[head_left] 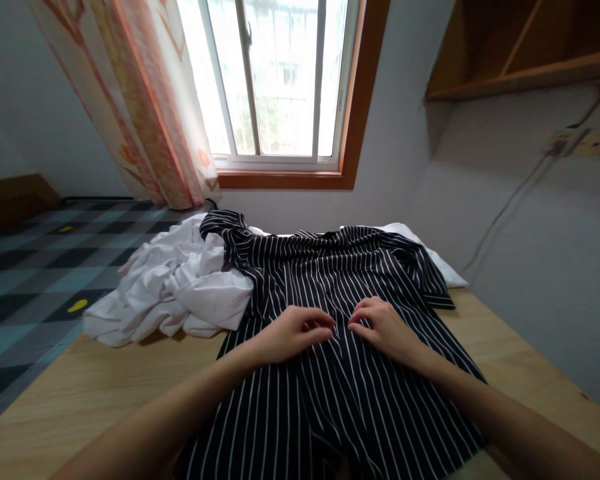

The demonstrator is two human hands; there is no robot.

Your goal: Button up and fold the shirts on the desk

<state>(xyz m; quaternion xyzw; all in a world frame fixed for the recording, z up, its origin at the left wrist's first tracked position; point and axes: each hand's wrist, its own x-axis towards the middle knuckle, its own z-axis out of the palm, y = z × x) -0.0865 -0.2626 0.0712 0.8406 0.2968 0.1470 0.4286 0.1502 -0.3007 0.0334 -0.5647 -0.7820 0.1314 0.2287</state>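
Note:
A black garment (325,287) with thin white stripes and short sleeves lies spread out, its collar end toward the window and its lower part toward me. Over its middle, my left hand (300,330) comes in from the left with loosely bent fingers, the thumb apart from them and no cloth visible between. Facing it across a small gap is my right hand (377,323), also loosely bent, thumb apart from the fingers. Both hands are on or just above the cloth; contact is hard to tell. Near the bottom edge the garment appears to divide into two legs.
The garment lies on a light wooden table (520,360). Crumpled white cloth (175,287) is heaped at its left, and more white cloth (430,253) shows behind the right sleeve. A checked bed (40,287) adjoins on the left. A window (280,87), curtain (155,100) and wall shelf (520,47) lie beyond.

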